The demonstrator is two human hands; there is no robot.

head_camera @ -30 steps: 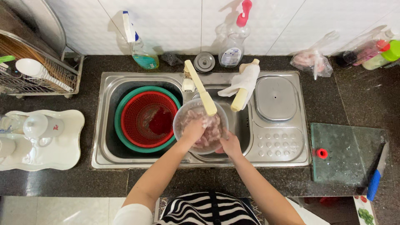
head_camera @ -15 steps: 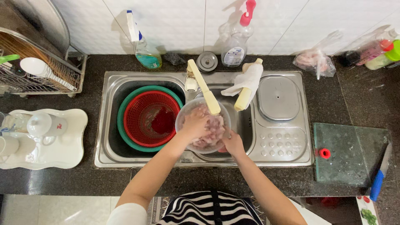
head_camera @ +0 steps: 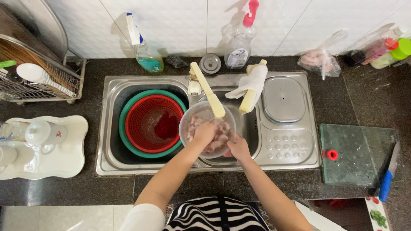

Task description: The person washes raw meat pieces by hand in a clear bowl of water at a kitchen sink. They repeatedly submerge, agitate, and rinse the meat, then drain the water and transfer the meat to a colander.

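Left hand (head_camera: 204,132) is down in the clear bowl (head_camera: 188,117) of meat (head_camera: 220,137). Right hand (head_camera: 239,149) holds its rim under the tap (head_camera: 208,91).

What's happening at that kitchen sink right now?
A person stands at a steel sink, working pale pink pieces of meat in a clear bowl under the tap. The left hand is down in the bowl among the pieces; the right hand grips its near rim. Beside it sits a red strainer inside a green basin.
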